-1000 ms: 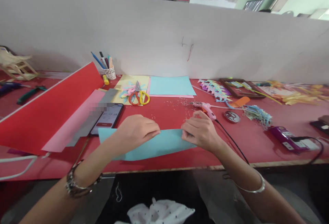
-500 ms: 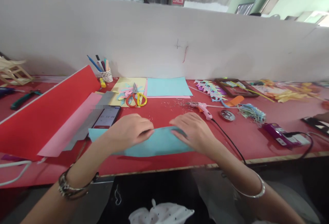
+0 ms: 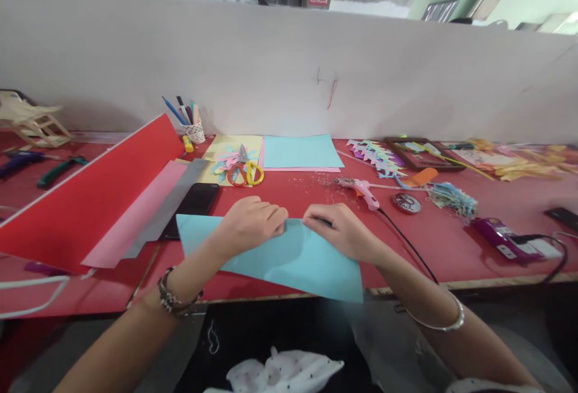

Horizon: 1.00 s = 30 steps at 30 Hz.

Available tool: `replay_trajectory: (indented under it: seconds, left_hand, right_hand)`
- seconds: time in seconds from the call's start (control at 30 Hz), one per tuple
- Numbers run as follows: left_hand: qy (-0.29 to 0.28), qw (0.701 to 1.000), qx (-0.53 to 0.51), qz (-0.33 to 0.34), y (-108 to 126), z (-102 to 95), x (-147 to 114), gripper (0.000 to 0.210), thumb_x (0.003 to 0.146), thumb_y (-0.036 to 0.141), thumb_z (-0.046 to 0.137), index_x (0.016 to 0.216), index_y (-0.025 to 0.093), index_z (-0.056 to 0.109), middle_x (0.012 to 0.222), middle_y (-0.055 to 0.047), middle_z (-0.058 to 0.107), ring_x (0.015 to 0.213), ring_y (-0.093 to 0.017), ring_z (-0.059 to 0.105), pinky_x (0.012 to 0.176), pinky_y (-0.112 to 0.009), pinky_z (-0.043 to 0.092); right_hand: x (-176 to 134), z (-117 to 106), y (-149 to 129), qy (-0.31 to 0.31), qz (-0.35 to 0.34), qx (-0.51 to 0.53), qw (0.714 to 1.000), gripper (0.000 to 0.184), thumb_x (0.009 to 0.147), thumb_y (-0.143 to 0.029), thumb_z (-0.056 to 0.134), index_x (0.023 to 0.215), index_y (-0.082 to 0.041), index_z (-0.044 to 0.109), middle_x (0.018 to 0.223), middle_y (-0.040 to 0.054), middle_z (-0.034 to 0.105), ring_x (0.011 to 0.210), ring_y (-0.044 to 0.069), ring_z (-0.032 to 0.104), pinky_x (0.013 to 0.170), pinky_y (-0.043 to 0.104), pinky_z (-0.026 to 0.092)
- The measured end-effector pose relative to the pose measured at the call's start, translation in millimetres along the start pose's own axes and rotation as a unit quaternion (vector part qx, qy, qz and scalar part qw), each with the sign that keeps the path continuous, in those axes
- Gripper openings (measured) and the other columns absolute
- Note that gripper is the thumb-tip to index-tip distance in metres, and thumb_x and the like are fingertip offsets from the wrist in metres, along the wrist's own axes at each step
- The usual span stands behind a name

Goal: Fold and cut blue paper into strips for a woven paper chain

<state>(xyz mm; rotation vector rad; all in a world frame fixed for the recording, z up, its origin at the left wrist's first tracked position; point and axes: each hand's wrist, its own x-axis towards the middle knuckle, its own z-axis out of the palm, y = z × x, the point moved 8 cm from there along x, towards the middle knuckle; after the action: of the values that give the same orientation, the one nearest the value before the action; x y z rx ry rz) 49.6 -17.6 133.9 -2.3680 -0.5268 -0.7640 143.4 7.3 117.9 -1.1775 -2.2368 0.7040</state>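
A light blue sheet of paper (image 3: 289, 260) slants over the front of the red table, its lower right corner past the table edge. My left hand (image 3: 253, 224) pinches the sheet's upper edge near the middle, fingers closed. Close beside it, my right hand (image 3: 341, 230) grips the same edge, thumb and fingers together. A phone (image 3: 194, 200) with a dark screen lies behind the sheet's left end. Farther back, scissors (image 3: 244, 170) with red and yellow handles rest on paper scraps.
Left stands a red board (image 3: 103, 194) beside pink paper (image 3: 139, 212). A pink glue gun (image 3: 365, 191) with a black cord lies right of centre. At the right is a purple power strip (image 3: 506, 239). Blue sheets (image 3: 302, 151) and a pen cup (image 3: 194, 131) sit along the white partition.
Both hands have closed on the paper's upper edge, and the left has moved nearer the right. More of the sheet shows, its right corner lower. The phone's screen has gone dark.
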Motion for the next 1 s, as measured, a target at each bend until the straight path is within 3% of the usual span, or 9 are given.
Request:
replay_trajectory:
  seconds: [0.2, 0.37, 0.47, 0.57, 0.6, 0.67, 0.8, 1.0]
  left_hand:
    - [-0.03, 0.999, 0.026, -0.018, -30, -2.2, -38, 0.027, 0.079, 0.006, 0.038, 0.056, 0.019, 0.043, 0.043, 0.005, 0.047, 0.041, -0.009, 0.043, 0.047, -0.024, 0.027]
    - [-0.089, 0.987, 0.028, -0.129, -73, -1.3, -81, 0.031, 0.081, 0.013, 0.032, 0.053, 0.022, 0.04, 0.036, 0.004, 0.041, 0.035, -0.012, 0.035, 0.043, -0.028, 0.021]
    - [-0.085, 0.978, 0.022, -0.188, -86, -4.9, -87, 0.03, 0.083, 0.015, 0.031, 0.056, 0.022, 0.041, 0.04, 0.003, 0.045, 0.037, -0.014, 0.039, 0.041, -0.028, 0.023]
    - [-0.084, 0.969, -0.039, -0.228, -76, -2.7, -71, 0.022, 0.086, 0.019, 0.031, 0.076, 0.02, 0.051, 0.064, -0.001, 0.061, 0.061, -0.014, 0.057, 0.056, -0.025, 0.04]
    - [-0.091, 0.961, -0.104, -0.238, -69, 1.9, -64, 0.021, 0.087, 0.024, 0.033, 0.088, 0.018, 0.053, 0.078, -0.003, 0.065, 0.072, -0.015, 0.059, 0.063, -0.025, 0.043]
    - [-0.133, 0.952, -0.182, -0.205, -47, 13.9, -50, 0.028, 0.087, 0.032, 0.034, 0.098, 0.017, 0.054, 0.093, -0.006, 0.066, 0.085, -0.017, 0.059, 0.071, -0.027, 0.045]
    - [-0.202, 0.94, -0.2, -0.188, -23, 33.3, -44, 0.032, 0.089, 0.031, 0.033, 0.079, 0.019, 0.062, 0.066, -0.002, 0.066, 0.062, -0.016, 0.059, 0.057, -0.026, 0.04]
    - [-0.24, 0.912, -0.234, -0.236, -14, 47.2, -43, 0.024, 0.086, 0.026, 0.042, 0.074, 0.018, 0.062, 0.063, -0.001, 0.066, 0.058, -0.015, 0.058, 0.051, -0.023, 0.034]
  right_hand:
    - [-18, -26, 32, 0.024, 0.052, 0.031, 0.998, 0.023, 0.081, -0.029, 0.043, 0.062, -0.017, 0.048, 0.058, -0.0025, 0.049, 0.055, 0.009, 0.044, 0.052, 0.02, 0.032]
    - [-32, -44, 48, 0.044, 0.054, 0.009, 0.998, 0.025, 0.081, -0.031, 0.043, 0.06, -0.017, 0.048, 0.057, -0.0017, 0.05, 0.053, 0.009, 0.046, 0.05, 0.019, 0.033]
    - [-32, -45, 49, 0.044, 0.041, -0.015, 0.998, 0.025, 0.082, -0.031, 0.043, 0.062, -0.017, 0.05, 0.057, -0.0008, 0.054, 0.053, 0.01, 0.049, 0.051, 0.019, 0.035]
    - [-25, -32, 40, 0.014, -0.008, -0.037, 0.999, 0.025, 0.085, -0.029, 0.041, 0.067, -0.017, 0.055, 0.064, 0.0018, 0.061, 0.058, 0.011, 0.054, 0.055, 0.02, 0.038]
    - [-22, -27, 37, 0.006, -0.028, -0.043, 0.999, 0.026, 0.085, -0.029, 0.04, 0.069, -0.017, 0.056, 0.066, 0.0026, 0.063, 0.06, 0.012, 0.056, 0.057, 0.021, 0.039]
    - [-17, -21, 32, 0.006, -0.059, -0.058, 0.997, 0.027, 0.087, -0.028, 0.039, 0.071, -0.017, 0.058, 0.069, 0.0036, 0.065, 0.062, 0.013, 0.058, 0.059, 0.021, 0.04]
    - [-12, -16, 26, 0.04, -0.093, -0.132, 0.986, 0.023, 0.085, -0.022, 0.04, 0.072, -0.017, 0.058, 0.068, 0.0036, 0.065, 0.063, 0.013, 0.057, 0.063, 0.024, 0.039]
    - [0, 21, -6, 0.066, -0.18, -0.23, 0.954, 0.019, 0.078, -0.014, 0.04, 0.07, -0.018, 0.056, 0.063, -0.0002, 0.062, 0.058, 0.011, 0.052, 0.078, 0.028, 0.036]
